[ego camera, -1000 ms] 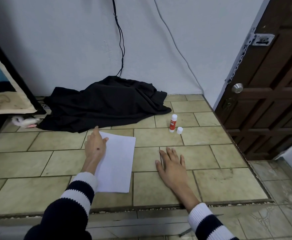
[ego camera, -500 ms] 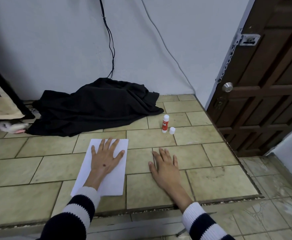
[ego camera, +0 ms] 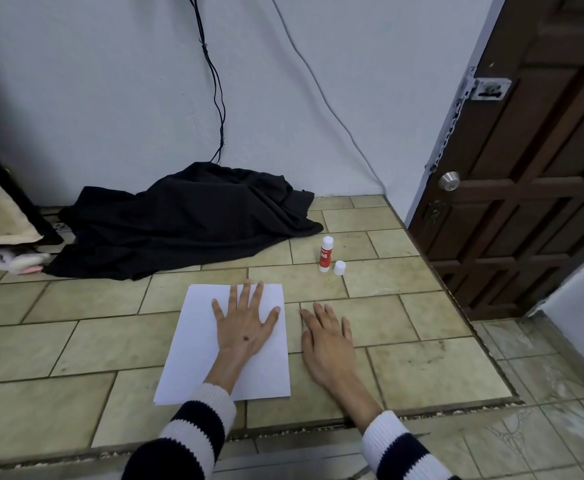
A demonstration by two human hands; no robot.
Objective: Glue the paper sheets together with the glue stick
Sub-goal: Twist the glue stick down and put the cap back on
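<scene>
White paper (ego camera: 193, 344) lies flat on the tiled floor in front of me; I cannot tell how many sheets it is. My left hand (ego camera: 245, 323) rests palm down on its upper half, fingers spread. My right hand (ego camera: 328, 341) lies flat on the bare tiles just right of the paper, holding nothing. A red and white glue stick (ego camera: 325, 254) stands upright farther back to the right, uncapped, with its white cap (ego camera: 339, 267) standing beside it.
A heap of black cloth (ego camera: 186, 220) lies against the wall behind the paper, with black cables (ego camera: 214, 81) hanging above it. A dark wooden door (ego camera: 526, 168) is at the right. A step edge (ego camera: 318, 427) runs across near me. A frame leans at far left.
My left hand went from edge-on at the paper's top left corner to flat and spread on the sheet. The right hand stayed flat on the tiles. The view shifted slightly.
</scene>
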